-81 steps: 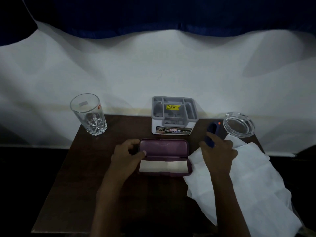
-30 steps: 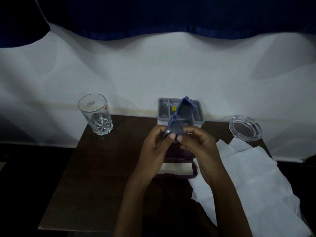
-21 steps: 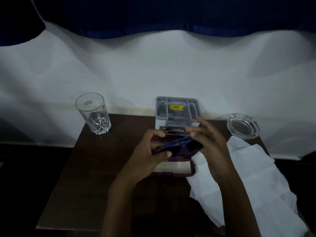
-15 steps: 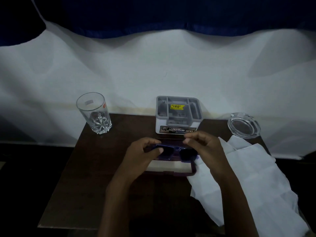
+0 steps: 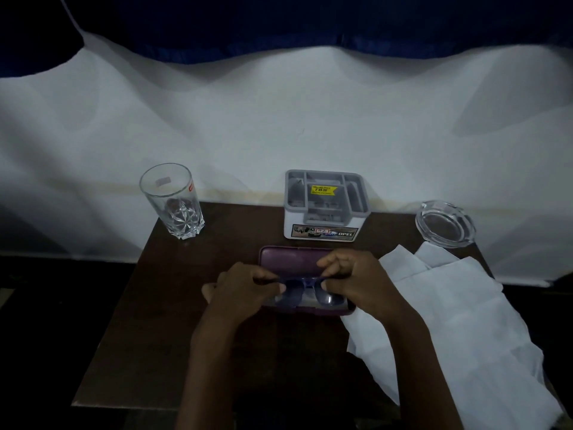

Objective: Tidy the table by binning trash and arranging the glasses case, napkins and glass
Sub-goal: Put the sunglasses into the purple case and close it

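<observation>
Head view: left hand (image 5: 242,290) and right hand (image 5: 356,280) each pinch the top rim of the blue-framed dark-lens glasses (image 5: 305,290), low in the near half of the open purple hard-shell glasses case (image 5: 288,259), mid-table. Clear cut-base drinking glass (image 5: 173,206) upright at the far-left corner of the dark brown wooden table (image 5: 155,321); grey-and-white plastic organiser box (image 5: 325,209) at far edge centre; clear glass ashtray (image 5: 445,223) far-right corner. White paper napkins (image 5: 449,321) lie unfolded along the right edge, against the case's right end.
</observation>
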A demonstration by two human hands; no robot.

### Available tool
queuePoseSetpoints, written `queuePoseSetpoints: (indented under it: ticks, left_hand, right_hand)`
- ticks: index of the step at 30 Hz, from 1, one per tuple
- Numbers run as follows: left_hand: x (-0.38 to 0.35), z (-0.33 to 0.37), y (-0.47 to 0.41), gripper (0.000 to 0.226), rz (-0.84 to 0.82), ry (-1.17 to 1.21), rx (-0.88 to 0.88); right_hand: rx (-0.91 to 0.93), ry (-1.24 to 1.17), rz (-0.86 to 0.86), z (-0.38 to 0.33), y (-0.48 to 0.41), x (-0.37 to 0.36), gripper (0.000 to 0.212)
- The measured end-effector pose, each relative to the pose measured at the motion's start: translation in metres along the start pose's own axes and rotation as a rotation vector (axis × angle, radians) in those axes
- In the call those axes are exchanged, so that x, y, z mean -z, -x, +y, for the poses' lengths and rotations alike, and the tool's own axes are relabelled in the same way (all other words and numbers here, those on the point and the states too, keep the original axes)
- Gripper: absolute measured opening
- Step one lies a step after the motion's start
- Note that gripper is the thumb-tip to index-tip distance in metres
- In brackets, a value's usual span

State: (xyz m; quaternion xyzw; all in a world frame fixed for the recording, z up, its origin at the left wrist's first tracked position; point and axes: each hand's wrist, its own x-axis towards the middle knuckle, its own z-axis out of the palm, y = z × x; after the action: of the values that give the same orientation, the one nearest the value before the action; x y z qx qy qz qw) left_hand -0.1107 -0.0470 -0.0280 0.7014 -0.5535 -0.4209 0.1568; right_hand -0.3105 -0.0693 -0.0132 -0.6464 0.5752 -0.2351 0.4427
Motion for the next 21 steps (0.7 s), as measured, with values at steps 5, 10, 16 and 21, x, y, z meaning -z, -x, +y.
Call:
queuePoseSetpoints:
  ticks: [5, 10, 16, 21]
  left_hand:
    - [-0.001, -0.001, -0.001, 0.017, 0.097, 0.036, 0.043]
    - [-0.005, -0.002, -0.004, 0.013, 0.081, 0.201, 0.031]
    - [-0.008, -0.005, -0.006, 0.039, 0.114, 0.349, 0.065]
    - [-0.005, 0.003, -0.007, 0.058, 0.082, 0.413, 0.129]
  right_hand:
    - [-0.012, 0.065, -0.037, 0.0, -0.001, -0.003, 0.027]
    - [-0.003, 0.031, -0.003, 0.002, -0.003, -0.001, 0.025]
    - [-0.081, 0.139, 0.373, 0.01, -0.004, 0.009, 0.017]
    - [-0.222, 0.162, 0.244, 0.008, -0.005, 0.009, 0.02]
